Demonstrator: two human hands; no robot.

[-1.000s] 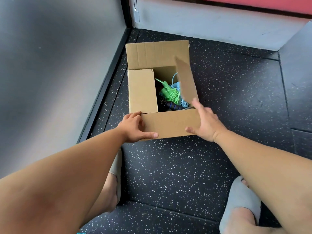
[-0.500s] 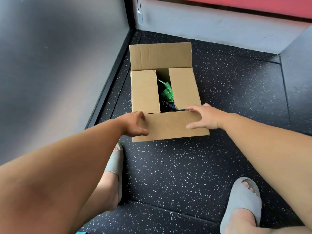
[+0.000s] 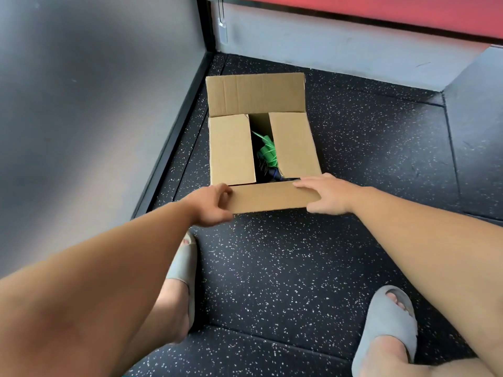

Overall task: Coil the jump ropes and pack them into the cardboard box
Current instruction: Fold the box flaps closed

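Floor: dark rubber with pale specks, laid in tiles with seams showing; it carries everything here.
Left wall: plain grey, with a black strip along its foot.
Back wall: pale grey with a red band across the top.
Cardboard box: stands on the floor near the far left corner, just beside the left wall and apart from the back wall.
Far flap: stands up and leans away from the person.
Left flap and right flap: both folded down over the opening, with a dark gap between them.
Near flap: at the box's front edge, held at both ends.
Slippers: a grey pair, the left slipper close to the left wall's side, the right slipper towards the near right of the floor.
Right hand: lies over the right end of the near flap, fingers nearly straight along its top and thumb at its near edge; whether the thumb hooks under it I cannot tell.
Left hand: fingers curled, pinching the left end of the near flap between fingers and thumb.
Green jump rope: coiled, inside the box, seen through the gap between the two side flaps.
Dark blue jump rope: inside the box at the near end of the gap, partly hidden by the flaps.
Tag: small and pale, hanging in the far corner where the walls meet.
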